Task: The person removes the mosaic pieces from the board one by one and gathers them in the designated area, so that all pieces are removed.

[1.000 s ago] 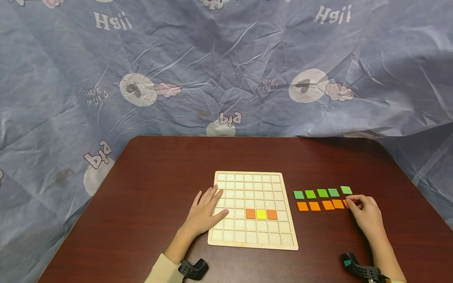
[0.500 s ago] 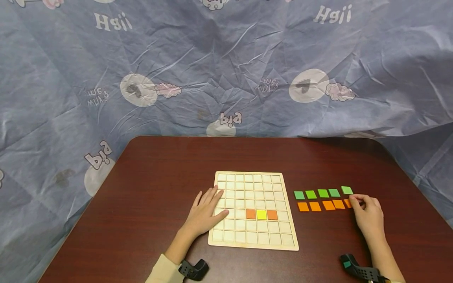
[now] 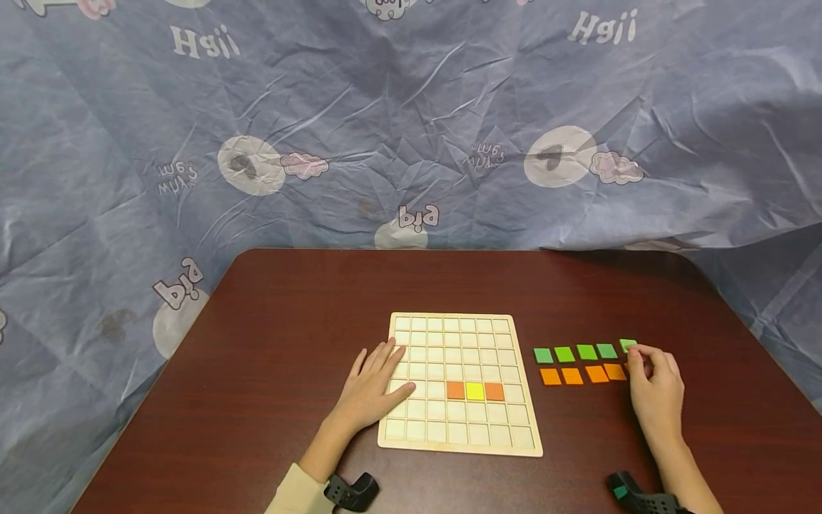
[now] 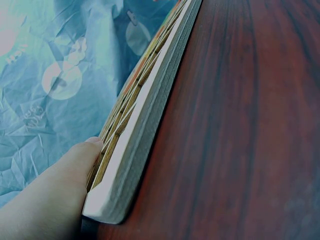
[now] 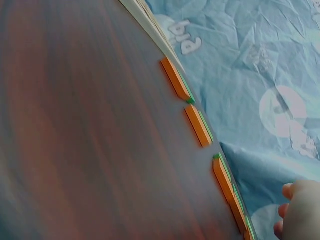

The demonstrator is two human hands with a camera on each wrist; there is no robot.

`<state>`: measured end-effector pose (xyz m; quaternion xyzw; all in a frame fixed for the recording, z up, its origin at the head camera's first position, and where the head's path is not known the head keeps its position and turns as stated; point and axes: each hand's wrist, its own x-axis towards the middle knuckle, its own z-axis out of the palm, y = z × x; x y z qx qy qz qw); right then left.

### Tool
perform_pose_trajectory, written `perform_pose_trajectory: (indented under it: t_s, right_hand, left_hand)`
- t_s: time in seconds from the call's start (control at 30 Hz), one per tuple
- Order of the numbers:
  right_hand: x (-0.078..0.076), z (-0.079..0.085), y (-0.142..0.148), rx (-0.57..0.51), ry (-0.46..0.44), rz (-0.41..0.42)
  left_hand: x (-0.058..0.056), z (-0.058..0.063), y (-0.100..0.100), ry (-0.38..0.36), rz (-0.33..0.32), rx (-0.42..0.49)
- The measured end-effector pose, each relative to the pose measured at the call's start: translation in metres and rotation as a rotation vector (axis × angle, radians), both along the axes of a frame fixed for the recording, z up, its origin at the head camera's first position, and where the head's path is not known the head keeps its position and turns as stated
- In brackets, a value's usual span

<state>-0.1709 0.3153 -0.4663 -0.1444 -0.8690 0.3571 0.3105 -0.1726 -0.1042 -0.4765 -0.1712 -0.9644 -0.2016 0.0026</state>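
Observation:
My left hand (image 3: pixel 369 392) lies with fingers spread over the left edge of a pale wooden grid board (image 3: pixel 424 408). In the left wrist view, its thumb (image 4: pixel 82 155) rests on the board's rim. Two reddish-orange tiles (image 3: pixel 455 390) with a yellow tile (image 3: pixel 474 391) between them sit in one row of the grid. At the right, my right hand (image 3: pixel 658 389) pinches the near corner of the light green tile (image 3: pixel 626 344) at the end of the green row. That hand mostly covers the last orange tile below it. Curled fingers (image 5: pixel 283 210) show in the right wrist view.
Several green tiles (image 3: pixel 564 354) form a row right of the board, with several orange tiles (image 3: pixel 572 376) in a row nearer me. All lie on a dark reddish-brown table (image 3: pixel 289 300). A wrinkled blue-grey patterned cloth (image 3: pixel 385 107) hangs behind it.
My right hand has moved from the last orange tile, up and slightly left, to the light green tile at the row's end. The left hand has stayed on the board.

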Motion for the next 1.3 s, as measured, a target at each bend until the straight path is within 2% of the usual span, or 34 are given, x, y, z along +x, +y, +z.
perform_pose_trajectory:
  t_s: [0.3,0.5,0.63,0.87,1.13,1.3]
  right_hand:
    - [0.003,0.000,-0.022,0.039,0.024,0.064]
    - [0.005,0.002,-0.033,0.075,-0.042,0.120]
    - [0.006,0.003,-0.039,0.135,-0.058,0.192]
    - [0.006,0.001,-0.057,0.194,-0.020,0.311]
    - [0.009,-0.001,-0.088,0.182,0.044,0.440]
    - [0.012,-0.004,-0.107,0.139,0.053,0.525]
  left_hand:
    - [0.001,-0.001,0.000,-0.004,0.000,0.002]
    - [0.000,-0.001,0.000,-0.003,-0.001,-0.002]
    - [0.000,-0.002,-0.001,-0.004,0.001,0.000]
    - [0.001,-0.001,0.000,-0.006,0.001,0.002]
    - [0.001,0.001,0.000,-0.001,-0.005,0.003]
    - [0.001,0.001,0.000,-0.003,-0.006,0.009]
